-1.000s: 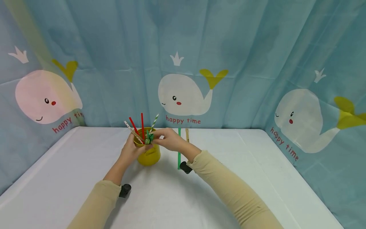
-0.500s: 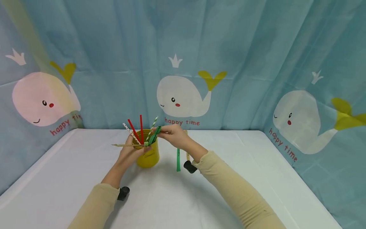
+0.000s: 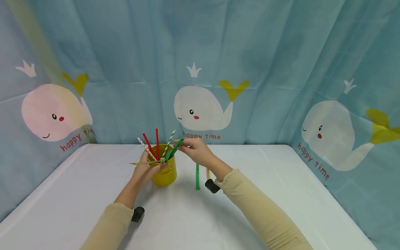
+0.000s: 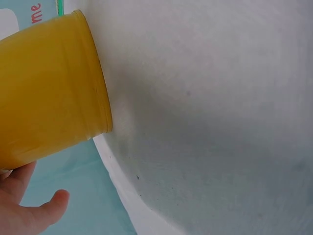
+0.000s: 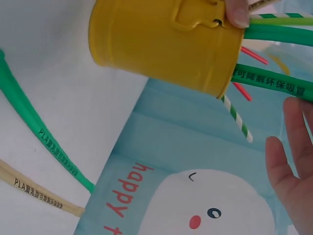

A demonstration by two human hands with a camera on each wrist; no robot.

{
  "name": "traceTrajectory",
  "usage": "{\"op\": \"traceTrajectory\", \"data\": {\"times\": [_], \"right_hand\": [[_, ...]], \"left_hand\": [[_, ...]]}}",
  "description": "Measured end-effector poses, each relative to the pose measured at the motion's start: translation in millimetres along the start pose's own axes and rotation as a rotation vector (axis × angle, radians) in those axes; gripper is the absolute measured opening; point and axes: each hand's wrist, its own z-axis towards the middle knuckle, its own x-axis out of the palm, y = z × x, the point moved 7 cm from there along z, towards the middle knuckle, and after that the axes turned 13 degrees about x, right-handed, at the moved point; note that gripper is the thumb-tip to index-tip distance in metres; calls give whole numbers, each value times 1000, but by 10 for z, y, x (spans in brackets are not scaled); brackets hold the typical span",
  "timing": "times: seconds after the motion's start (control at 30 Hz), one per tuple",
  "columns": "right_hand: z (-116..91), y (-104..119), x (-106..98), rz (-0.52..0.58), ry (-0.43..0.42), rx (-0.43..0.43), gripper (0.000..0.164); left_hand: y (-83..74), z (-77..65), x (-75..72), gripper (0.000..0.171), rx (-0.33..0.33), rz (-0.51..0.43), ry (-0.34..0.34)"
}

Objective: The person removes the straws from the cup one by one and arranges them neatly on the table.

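A yellow metal bucket (image 3: 164, 175) stands on the table, tilted in the wrist views only by the camera angle. My left hand (image 3: 144, 172) grips it near the rim, its thumb (image 5: 238, 12) pressed at the front edge. From the bucket rise red straws (image 3: 157, 144), a green-striped straw (image 3: 169, 142) and a white dotted straw (image 3: 146, 148). A thin brown stick-like piece (image 3: 140, 163) juts out left over the left hand. My right hand (image 3: 198, 150) pinches the upper end of a green wrapped straw (image 5: 274, 81), which leans right out of the bucket.
On the white table (image 3: 250, 194), right of the bucket, lie a green wrapped straw (image 5: 41, 122) and a tan wrapped straw (image 5: 39, 188), partly hidden under the right arm in the head view. A blue whale-print curtain (image 3: 268, 69) hangs behind and at the sides.
My right hand has shifted a little right, and the green wrapped straw now leans out longer that way. The brown piece has swung down to point left. The left hand keeps holding the bucket.
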Motion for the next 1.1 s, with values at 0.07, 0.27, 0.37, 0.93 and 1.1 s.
{"op": "traceTrajectory", "data": {"times": [0.07,0.27,0.37,0.93,1.1], "right_hand": [[-17,-1,-12,0,-5,-8,21],[-41,-5,-97,45,-66,-10,26],[-48,-27,-130,107,-73,15,27],[-228,28,-498,287,-210,-32,24],[-356,11,-764,362,-306,-79,24]], "left_hand": [[4,-5,5,81,-6,7,-3],[-14,-3,-2,76,16,25,1],[-6,-11,2,78,2,48,7],[25,-6,-11,77,39,83,15],[-6,-22,-11,76,39,88,25]]}}
